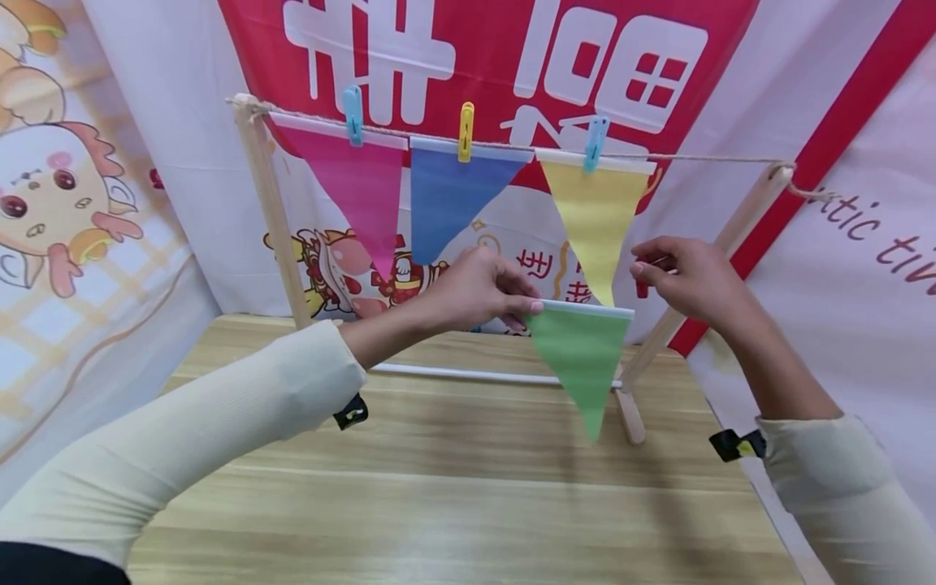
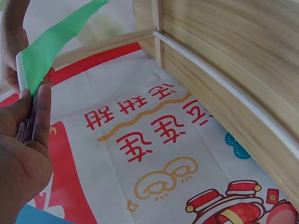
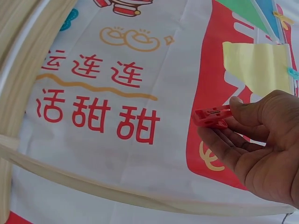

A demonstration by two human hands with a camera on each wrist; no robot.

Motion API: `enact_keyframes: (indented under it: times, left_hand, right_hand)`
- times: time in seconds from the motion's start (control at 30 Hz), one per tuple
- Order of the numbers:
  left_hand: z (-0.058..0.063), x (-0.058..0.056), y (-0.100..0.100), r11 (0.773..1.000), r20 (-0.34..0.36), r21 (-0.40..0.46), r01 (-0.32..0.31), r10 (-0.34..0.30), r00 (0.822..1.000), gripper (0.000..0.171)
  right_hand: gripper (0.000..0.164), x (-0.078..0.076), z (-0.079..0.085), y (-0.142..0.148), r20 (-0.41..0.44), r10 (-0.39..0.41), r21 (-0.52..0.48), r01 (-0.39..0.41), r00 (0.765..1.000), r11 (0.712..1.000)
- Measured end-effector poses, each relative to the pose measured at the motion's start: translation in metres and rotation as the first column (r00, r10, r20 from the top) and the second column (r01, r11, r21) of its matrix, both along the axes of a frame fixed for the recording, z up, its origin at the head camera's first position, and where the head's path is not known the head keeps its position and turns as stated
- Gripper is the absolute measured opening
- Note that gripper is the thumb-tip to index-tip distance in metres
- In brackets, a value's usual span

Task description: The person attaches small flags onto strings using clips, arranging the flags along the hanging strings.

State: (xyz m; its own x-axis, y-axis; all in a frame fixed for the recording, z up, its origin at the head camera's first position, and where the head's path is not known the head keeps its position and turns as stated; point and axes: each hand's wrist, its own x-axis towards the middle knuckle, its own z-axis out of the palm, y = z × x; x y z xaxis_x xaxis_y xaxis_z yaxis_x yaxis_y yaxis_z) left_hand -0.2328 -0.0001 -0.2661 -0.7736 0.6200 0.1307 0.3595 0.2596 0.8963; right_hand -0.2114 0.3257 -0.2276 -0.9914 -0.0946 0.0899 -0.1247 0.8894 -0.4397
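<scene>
My left hand (image 1: 486, 288) pinches the upper left corner of a green triangular pennant (image 1: 585, 349), which hangs point down below the yellow pennant (image 1: 595, 215). In the left wrist view, thumb and fingers grip the white edge of the green pennant (image 2: 46, 53). My right hand (image 1: 691, 276) is to the right of the yellow pennant and holds a red clothespin (image 3: 214, 115) between thumb and fingers. A pink pennant (image 1: 366, 179), a blue pennant (image 1: 449, 191) and the yellow one hang from a rope (image 1: 717, 158), under two light blue clothespins (image 1: 354, 115) and a yellow clothespin (image 1: 465, 132).
The rope runs between two wooden posts (image 1: 270, 203) of a frame on the wooden table (image 1: 439, 504). A white rod (image 1: 468, 374) joins the posts low down. Behind stands a printed cloth backdrop (image 1: 512, 49) with red and white patterns.
</scene>
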Motion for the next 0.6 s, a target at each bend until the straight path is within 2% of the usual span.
enact_keyframes:
  times: [0.2, 0.37, 0.6]
  left_hand:
    - [0.004, 0.0, 0.006, 1.0, -0.016, 0.013, 0.021, -0.021, 1.0, 0.015]
    - [0.009, 0.001, 0.009, 1.0, -0.047, 0.01, -0.01, 0.01, 0.999, 0.017]
    - [0.013, 0.0, 0.011, 0.998, -0.03, 0.029, -0.05, 0.051, 0.998, 0.019]
  right_hand:
    - [0.059, 0.002, 0.006, -0.002, -0.016, -0.009, -0.001, 0.009, 1.0, 1.0]
    - [0.06, 0.004, 0.012, -0.001, -0.044, -0.02, 0.004, 0.02, 0.999, 1.0]
    - [0.06, 0.007, 0.022, 0.0, -0.143, -0.033, -0.023, 0.03, 0.989, 0.999]
